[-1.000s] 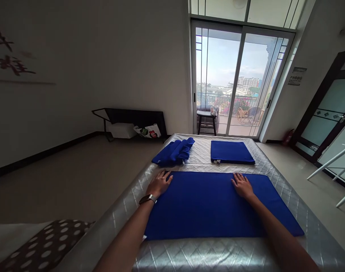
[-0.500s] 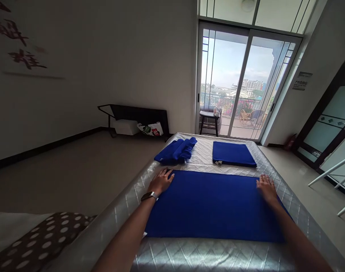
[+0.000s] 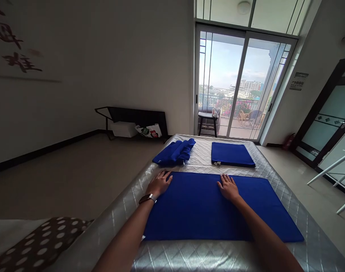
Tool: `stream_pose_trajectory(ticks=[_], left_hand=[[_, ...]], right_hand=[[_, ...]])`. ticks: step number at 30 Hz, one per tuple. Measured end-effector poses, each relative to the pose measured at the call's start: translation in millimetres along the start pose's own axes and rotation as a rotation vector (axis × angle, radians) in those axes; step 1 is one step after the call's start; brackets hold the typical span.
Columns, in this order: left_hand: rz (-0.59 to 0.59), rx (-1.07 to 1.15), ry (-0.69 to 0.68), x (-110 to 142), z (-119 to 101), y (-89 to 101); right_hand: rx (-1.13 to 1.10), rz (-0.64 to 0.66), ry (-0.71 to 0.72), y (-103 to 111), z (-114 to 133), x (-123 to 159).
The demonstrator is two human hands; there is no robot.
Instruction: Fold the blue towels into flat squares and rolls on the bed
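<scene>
A blue cloth (image 3: 195, 211) lies spread flat in a wide rectangle on the silver quilted mattress (image 3: 206, 257). My left hand (image 3: 160, 182) rests on its far left corner, fingers stretched out. My right hand (image 3: 228, 187) lies flat near the middle of the far edge, fingers spread. Neither hand grips the fabric. Beyond, on the left, is a crumpled blue cloth (image 3: 175, 152). To its right sits a neatly folded blue cloth (image 3: 231, 154) with a small white tag at its near edge.
Brown polka-dot fabric (image 3: 42, 241) lies at the lower left. A black bench-like frame (image 3: 138, 115) with a white box (image 3: 123, 129) stands by the far wall. Glass sliding doors (image 3: 220, 83) are behind the mattress. White furniture legs (image 3: 328, 172) stand at the right.
My right hand has moved left along the far edge, from near the cloth's right corner to its middle. My left hand stays on the left corner. The view has shifted slightly.
</scene>
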State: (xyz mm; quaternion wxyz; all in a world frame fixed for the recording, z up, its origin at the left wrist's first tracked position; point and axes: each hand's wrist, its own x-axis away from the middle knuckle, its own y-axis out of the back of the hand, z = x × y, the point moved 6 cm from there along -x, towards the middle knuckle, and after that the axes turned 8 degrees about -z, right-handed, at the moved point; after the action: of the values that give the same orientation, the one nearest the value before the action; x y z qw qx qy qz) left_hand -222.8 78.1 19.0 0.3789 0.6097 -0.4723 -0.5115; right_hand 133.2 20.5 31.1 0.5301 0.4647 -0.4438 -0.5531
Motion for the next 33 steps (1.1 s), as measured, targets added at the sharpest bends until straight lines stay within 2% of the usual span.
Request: stream_pose_trajectory(ticks=[3, 9, 11, 13, 15, 17, 20, 22, 24, 25, 26, 28, 30, 33], left_hand=[[-0.012, 0.002, -0.007, -0.4, 0.5, -1.3], [-0.006, 0.011, 0.001, 1.0, 1.1, -1.8], [-0.005, 0.014, 0.009, 2.3, 0.2, 0.4], [0.001, 0.016, 0.015, 3.3, -0.9, 2.3], [0.002, 0.016, 0.015, 3.4, -1.9, 3.0], [-0.003, 0.01, 0.003, 2.5, -2.6, 2.1], [-0.016, 0.001, -0.021, -0.1, -2.9, -1.1], [-0.015, -0.009, -0.022, -1.6, -2.0, -3.8], [-0.003, -0.02, -0.024, -2.7, -1.0, -6.4], [0.0, -0.023, -0.027, -3.0, -0.7, -7.5], [-0.002, -0.023, -0.031, -3.3, -0.5, -8.2], [-0.018, -0.015, -0.032, -3.8, 0.3, -8.8], [-0.033, -0.006, -0.027, -4.0, 1.0, -9.2], [-0.028, -0.007, -0.036, -3.7, 0.3, -9.8]], right_hand=[[0.062, -0.011, -0.08, 9.2, -51.4, 2.9], [0.128, -0.067, -0.357, 33.7, -186.9, 23.0], [0.126, -0.082, -0.449, 40.4, -217.5, 30.3], [0.133, -0.1, -0.516, 45.7, -229.3, 34.5], [0.147, -0.136, -0.516, 48.7, -217.3, 33.7], [0.151, -0.179, -0.431, 46.7, -180.9, 28.5], [0.098, -0.186, -0.193, 29.9, -93.8, 19.9], [0.029, -0.111, -0.059, 11.9, -33.8, 17.2], [-0.033, -0.04, 0.025, -3.0, 12.3, 16.6], [-0.051, -0.013, 0.046, -8.1, 26.7, 16.6], [-0.059, 0.004, 0.055, -11.5, 34.4, 16.8], [-0.05, 0.019, 0.041, -14.0, 29.8, 18.0], [-0.024, 0.009, -0.003, -11.6, 4.0, 20.9], [0.037, -0.063, -0.122, -2.7, -49.2, 28.5]])
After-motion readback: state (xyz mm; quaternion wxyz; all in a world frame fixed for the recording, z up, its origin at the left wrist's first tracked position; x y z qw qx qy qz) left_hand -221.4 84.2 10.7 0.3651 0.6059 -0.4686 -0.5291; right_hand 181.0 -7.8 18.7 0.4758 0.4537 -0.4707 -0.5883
